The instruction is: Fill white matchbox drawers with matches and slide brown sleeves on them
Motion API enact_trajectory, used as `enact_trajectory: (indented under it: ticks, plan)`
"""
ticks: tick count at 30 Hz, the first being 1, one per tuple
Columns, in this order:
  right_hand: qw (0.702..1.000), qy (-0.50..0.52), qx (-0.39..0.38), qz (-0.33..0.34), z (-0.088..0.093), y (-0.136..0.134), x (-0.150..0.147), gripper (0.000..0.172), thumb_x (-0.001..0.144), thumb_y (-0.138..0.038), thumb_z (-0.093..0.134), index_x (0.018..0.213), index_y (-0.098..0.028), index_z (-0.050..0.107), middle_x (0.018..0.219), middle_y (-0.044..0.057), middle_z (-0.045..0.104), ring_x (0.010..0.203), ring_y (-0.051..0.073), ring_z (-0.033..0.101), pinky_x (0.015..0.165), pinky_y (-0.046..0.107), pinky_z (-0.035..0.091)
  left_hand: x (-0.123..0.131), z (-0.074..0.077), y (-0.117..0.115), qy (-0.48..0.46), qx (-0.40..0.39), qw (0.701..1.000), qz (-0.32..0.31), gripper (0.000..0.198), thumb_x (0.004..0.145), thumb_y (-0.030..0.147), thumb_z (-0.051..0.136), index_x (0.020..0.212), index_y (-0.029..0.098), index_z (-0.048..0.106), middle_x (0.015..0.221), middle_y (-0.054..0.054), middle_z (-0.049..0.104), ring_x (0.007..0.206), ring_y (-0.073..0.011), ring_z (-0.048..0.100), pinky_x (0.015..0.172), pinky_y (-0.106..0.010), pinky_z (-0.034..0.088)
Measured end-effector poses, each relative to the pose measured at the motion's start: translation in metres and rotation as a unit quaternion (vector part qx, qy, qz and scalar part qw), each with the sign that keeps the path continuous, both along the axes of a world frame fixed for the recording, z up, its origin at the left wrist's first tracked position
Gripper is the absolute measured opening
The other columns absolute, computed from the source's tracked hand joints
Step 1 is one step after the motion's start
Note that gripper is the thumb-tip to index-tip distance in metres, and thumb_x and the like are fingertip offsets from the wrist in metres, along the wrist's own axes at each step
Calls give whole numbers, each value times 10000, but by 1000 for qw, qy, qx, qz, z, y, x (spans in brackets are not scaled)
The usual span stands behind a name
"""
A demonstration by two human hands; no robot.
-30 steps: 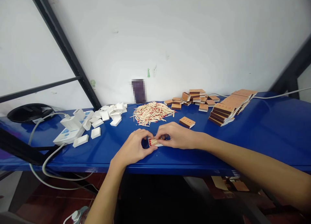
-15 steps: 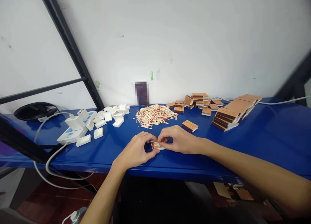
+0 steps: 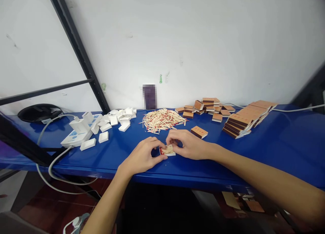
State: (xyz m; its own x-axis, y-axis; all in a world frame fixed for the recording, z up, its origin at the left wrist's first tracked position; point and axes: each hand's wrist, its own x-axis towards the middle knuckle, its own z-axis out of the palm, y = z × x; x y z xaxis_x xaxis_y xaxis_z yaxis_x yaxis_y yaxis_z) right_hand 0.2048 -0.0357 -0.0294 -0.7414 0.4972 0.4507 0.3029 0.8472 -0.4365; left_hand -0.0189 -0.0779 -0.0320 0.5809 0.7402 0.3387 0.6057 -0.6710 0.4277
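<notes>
Near the front of the blue table lies a small white matchbox tray (image 3: 171, 155), filled with red-tipped matches (image 3: 167, 149). My left hand (image 3: 143, 156) grips the tray's left end between thumb and fingers. Curled around its right end is my right hand (image 3: 189, 145), with thumb and fingertips at the tray and the matches; the exact contact is partly hidden. Just behind both hands spreads a large loose pile of matches (image 3: 164, 120). A brown matchbox cover (image 3: 199, 132) rests beyond my right wrist.
White empty trays (image 3: 124, 125) are heaped at left, beside a power strip (image 3: 77, 138) with cables. Several brown matchbox covers (image 3: 217, 117) lie at the back right. Stacked matchboxes (image 3: 238, 122) stand farther right. A black metal frame (image 3: 81, 54) rises at left.
My right hand's fingers have shifted slightly right and spread a little, uncovering more of the matches in the tray. My left hand keeps its grip. The view has moved slightly.
</notes>
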Motion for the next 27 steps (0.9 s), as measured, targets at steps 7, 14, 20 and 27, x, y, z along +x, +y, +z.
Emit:
enact_trajectory:
  ticks: [7,14,20,27]
  plan:
    - [998,-55,-10,-23,1,7,5,184,764,-42,489,852,-191,550,742,-23,510,659,118,455,611,247,338,0,0,1,-4,-8,1000,-7,195,888,328,683,1055,229,679,1055,-26,667,995,-186,606,908,-319,468]
    - [995,-79,-47,-26,0,5,4,150,873,-127,462,996,-201,507,755,-31,508,664,126,454,629,260,340,0,0,0,9,-4,1000,8,213,876,339,697,1053,225,662,1049,-21,658,978,-185,601,885,-321,473]
    - [995,-92,-39,-22,-4,5,1,83,881,-159,482,941,-205,514,761,-30,502,667,123,449,623,262,326,1,-1,0,5,-15,1000,9,217,875,355,694,1048,224,679,1078,-34,669,1033,-200,603,923,-336,473]
    - [995,-86,-54,-16,-1,3,1,23,874,-192,506,890,-208,513,758,-33,519,663,120,452,616,257,327,3,0,0,4,-20,1000,7,188,879,343,690,1025,225,695,1077,-27,679,1042,-194,610,940,-332,474]
